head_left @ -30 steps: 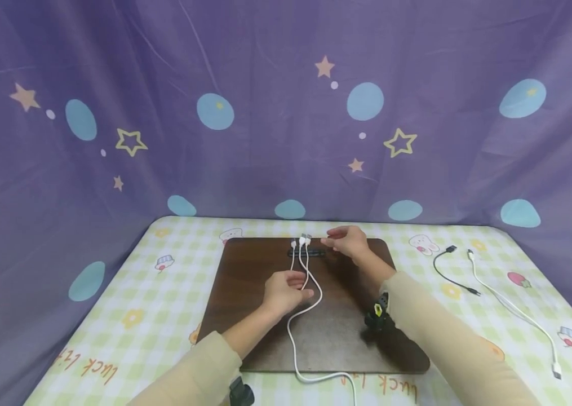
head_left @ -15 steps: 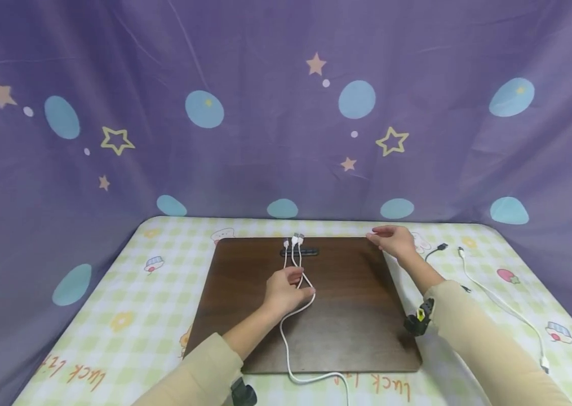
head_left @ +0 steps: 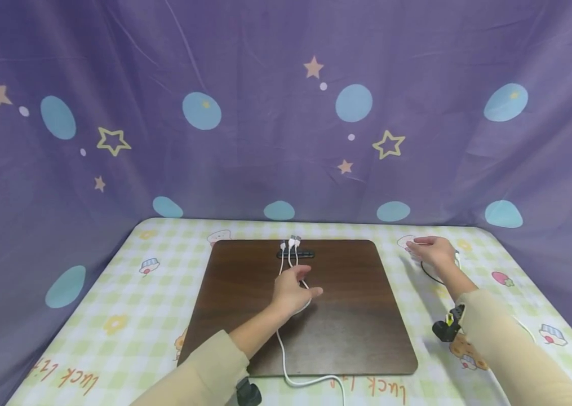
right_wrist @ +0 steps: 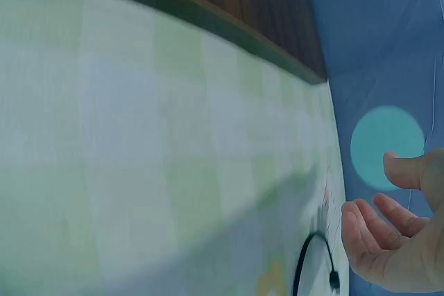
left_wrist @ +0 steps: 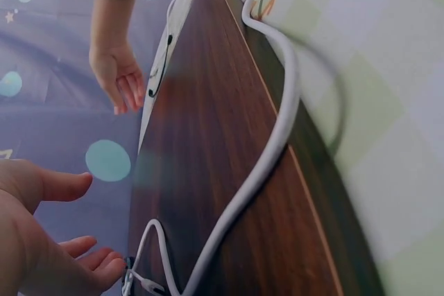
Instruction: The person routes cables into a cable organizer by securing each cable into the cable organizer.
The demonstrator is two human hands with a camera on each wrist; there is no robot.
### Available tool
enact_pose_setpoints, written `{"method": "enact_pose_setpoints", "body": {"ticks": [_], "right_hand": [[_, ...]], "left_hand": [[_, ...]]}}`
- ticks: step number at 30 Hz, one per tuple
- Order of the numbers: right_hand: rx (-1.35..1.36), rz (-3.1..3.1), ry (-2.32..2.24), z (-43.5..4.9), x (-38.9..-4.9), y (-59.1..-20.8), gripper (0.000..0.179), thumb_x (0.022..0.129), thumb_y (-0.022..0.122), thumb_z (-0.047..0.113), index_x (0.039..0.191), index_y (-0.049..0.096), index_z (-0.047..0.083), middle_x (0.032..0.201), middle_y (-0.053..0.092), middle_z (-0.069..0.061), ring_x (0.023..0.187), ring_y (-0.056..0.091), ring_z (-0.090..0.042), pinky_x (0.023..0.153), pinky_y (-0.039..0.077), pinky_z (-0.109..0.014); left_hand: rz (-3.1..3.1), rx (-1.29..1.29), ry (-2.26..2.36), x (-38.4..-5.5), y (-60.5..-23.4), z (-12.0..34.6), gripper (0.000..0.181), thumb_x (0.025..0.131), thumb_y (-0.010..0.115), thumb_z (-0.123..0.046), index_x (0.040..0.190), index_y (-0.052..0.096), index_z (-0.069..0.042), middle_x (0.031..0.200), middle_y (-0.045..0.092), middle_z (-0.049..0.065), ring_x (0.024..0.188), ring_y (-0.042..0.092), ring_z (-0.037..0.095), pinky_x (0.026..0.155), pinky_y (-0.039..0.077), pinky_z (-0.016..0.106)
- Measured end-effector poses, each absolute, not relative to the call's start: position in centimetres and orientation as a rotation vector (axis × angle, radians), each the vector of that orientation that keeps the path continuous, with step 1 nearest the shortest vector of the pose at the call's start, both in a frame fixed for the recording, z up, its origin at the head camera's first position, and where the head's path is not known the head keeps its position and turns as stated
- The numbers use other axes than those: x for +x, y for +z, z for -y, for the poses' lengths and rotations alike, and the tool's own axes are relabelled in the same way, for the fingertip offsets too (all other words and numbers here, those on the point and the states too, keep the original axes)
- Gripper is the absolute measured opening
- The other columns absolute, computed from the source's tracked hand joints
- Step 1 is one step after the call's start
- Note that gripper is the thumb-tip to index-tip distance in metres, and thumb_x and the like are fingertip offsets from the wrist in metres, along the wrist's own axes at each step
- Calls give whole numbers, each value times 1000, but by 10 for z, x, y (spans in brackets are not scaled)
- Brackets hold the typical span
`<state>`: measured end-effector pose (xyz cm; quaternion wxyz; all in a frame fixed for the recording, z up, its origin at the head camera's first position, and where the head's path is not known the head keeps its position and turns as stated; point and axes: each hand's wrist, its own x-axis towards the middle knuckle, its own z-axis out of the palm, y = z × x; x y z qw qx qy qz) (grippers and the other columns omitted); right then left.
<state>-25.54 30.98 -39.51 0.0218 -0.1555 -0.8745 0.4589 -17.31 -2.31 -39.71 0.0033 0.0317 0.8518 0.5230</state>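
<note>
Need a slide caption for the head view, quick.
Left hand above a brown board and white cables, right hand out over the checkered cloth near a black cable.

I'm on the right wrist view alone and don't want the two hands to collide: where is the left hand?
Observer: The left hand is over the brown board, well away from the right hand.
Operator: I only get a corner of that board. What is at the middle of its far edge?
Observer: A black strip, with three cable ends at it.
Operator: Does any cable run off the board?
Observer: Yes, a white cable crosses its near edge onto the checked cloth.
</note>
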Motion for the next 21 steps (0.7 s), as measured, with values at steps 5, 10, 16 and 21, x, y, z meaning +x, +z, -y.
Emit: {"method": "enact_pose_setpoints", "body": {"ticks": [5, 10, 16, 21], "right_hand": [[-623, 2725, 1349, -324, -254, -401, 55, 87, 67, 30, 127, 56, -6, 60, 70, 12, 56, 66, 1, 68, 51, -16], [-723, 2714, 1310, -332, -254, -405, 53, 88, 66, 28, 128, 56, -6, 58, 71, 4, 54, 66, -1, 92, 53, -35], [-851, 2708, 1235, -338, -255, -404, 55, 89, 64, 30, 130, 54, -5, 38, 54, 17, 52, 57, -1, 115, 32, -47], [-900, 2691, 1272, -342, -258, -404, 56, 90, 63, 30, 131, 52, -6, 34, 46, 22, 43, 51, 5, 111, 38, -44]], "left_hand": [[-2642, 142, 1620, -171, -395, 19, 53, 75, 78, -10, 123, 60, 3, 124, 64, 22, 117, 60, 36, 102, 48, 47], [-2590, 150, 1608, -169, -393, 15, 54, 77, 77, -10, 125, 58, 3, 127, 62, 20, 120, 58, 36, 103, 47, 47], [-2590, 177, 1580, -168, -397, 10, 54, 76, 78, -11, 124, 59, 2, 127, 64, 18, 118, 60, 34, 102, 49, 45], [-2607, 224, 1538, -164, -402, 6, 54, 75, 79, -11, 123, 59, 2, 125, 65, 17, 115, 61, 32, 100, 50, 44]]}}
